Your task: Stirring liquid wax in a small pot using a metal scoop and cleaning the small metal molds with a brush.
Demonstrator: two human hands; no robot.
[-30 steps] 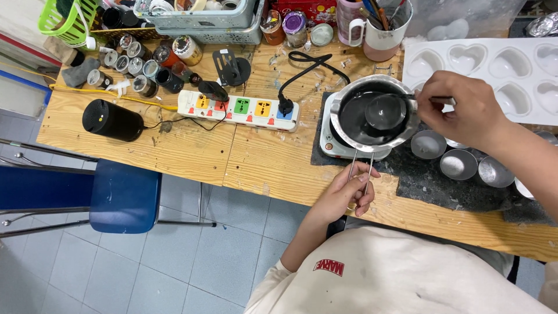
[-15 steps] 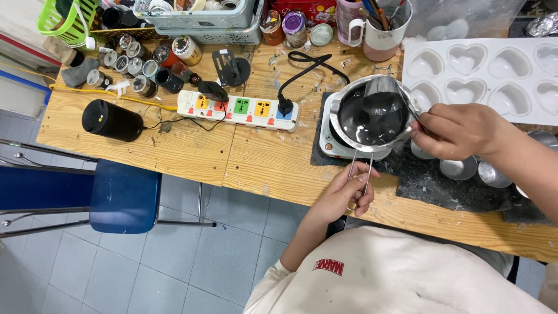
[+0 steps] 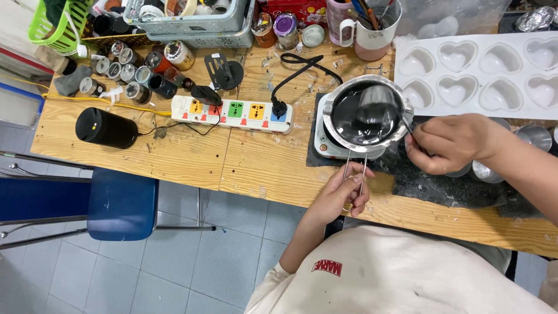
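Presently the person is stirring or ladling dark liquid in a metal melting pot (image 3: 365,111), which sits on a small white hotplate (image 3: 326,142) on a dark mat (image 3: 430,186) toward the right half of the wooden table (image 3: 192,154), set back a little from its near edge. The left hand (image 3: 343,195) is closed around the pot's wire handle (image 3: 354,168), steadying it; that handle is the pot's long axis and points straight back toward the near edge and the person's body. The right hand (image 3: 450,142) is pinched shut on the thin stem of a small metal ladle (image 3: 378,104), whose bowl hangs inside the pot while its stem slants out over the right rim toward the hand. The two hands are well apart. Judging from this, the step in hand is working the liquid with the ladle; a next move would call for a level bowl and a firm grip on the handle so the pot stays put. A white heart-shaped mould tray (image 3: 482,67) lies at the far right corner, with small round metal cups (image 3: 532,136) just right of the right hand.
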